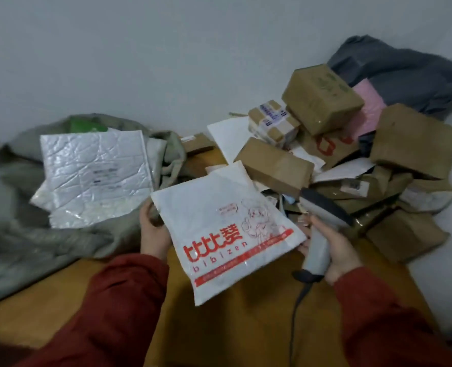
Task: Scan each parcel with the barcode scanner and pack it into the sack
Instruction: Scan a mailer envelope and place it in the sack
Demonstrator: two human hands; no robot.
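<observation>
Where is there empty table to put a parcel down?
Bare table shows between the sleeves, nearer than the bag, and in a strip between sack and left sleeve. The box pile crowds the right.

A grey-green fabric sack lies left on the yellow-brown worktop, a silver bubble mailer in its mouth. A white red-printed plastic mailer is centre front, a grey barcode scanner just right of it, a heap of brown cardboard boxes behind them.
</observation>
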